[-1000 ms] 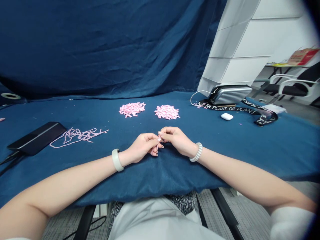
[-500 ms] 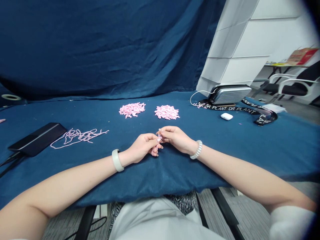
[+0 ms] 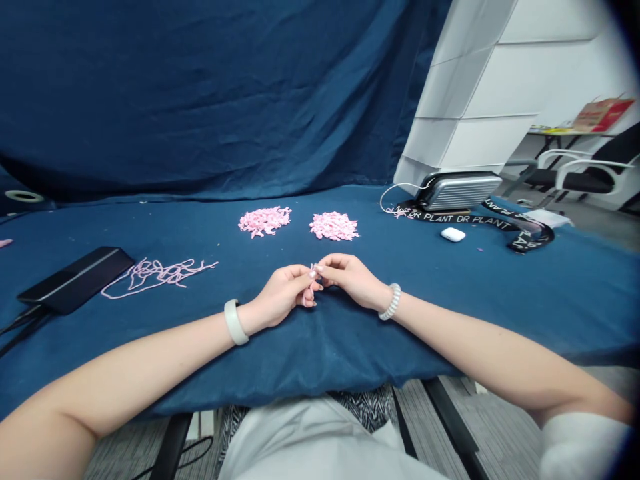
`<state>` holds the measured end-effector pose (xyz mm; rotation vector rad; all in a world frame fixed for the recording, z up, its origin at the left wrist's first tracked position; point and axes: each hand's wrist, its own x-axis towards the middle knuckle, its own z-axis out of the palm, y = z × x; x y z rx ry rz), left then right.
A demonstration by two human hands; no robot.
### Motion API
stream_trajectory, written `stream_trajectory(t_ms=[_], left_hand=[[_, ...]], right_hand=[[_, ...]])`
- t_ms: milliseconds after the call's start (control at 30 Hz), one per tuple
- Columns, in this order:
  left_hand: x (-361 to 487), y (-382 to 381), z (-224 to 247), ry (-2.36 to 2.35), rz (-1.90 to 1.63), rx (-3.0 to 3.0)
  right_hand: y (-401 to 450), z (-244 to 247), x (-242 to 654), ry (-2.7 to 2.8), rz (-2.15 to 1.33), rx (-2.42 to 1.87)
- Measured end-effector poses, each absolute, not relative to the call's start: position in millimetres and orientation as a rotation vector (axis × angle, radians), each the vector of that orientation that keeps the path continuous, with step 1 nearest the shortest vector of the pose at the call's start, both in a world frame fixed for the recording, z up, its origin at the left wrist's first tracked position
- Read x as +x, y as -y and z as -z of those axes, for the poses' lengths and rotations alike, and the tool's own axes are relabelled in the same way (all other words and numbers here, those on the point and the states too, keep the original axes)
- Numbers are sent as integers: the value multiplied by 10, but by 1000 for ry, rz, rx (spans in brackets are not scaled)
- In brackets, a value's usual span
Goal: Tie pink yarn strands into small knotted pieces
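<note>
Table layout: two heaps of cut yarn (image 3: 264, 222) side by side, mid-frame, on a cloth-covered table (image 3: 505, 300).
Loose yarn (image 3: 160, 272) lies left of them, beside a flat device (image 3: 75, 280) (far left); right, an earbud case (image 3: 453, 234) sits before a lanyard (image 3: 530, 235) and metal case (image 3: 460, 191).

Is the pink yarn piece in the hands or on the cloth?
Held: the pink yarn piece shows between the left hand and right hand.

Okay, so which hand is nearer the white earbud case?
The right hand. It is below and to the left of the white earbud case in the view, and the left hand lies further left, beyond the right hand.
</note>
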<state>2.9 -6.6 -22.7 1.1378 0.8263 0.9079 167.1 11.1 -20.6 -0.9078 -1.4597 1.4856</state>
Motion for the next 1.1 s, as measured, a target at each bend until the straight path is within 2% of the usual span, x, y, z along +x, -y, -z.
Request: stream_trajectory(t_ms=[833, 1100], left_hand=[[35, 66, 201, -845, -829, 1172], [26, 95, 192, -817, -844, 1187]], right_hand=[[-113, 215, 1655, 1532, -1341, -899], [-175, 248, 1718, 1496, -1554, -769]])
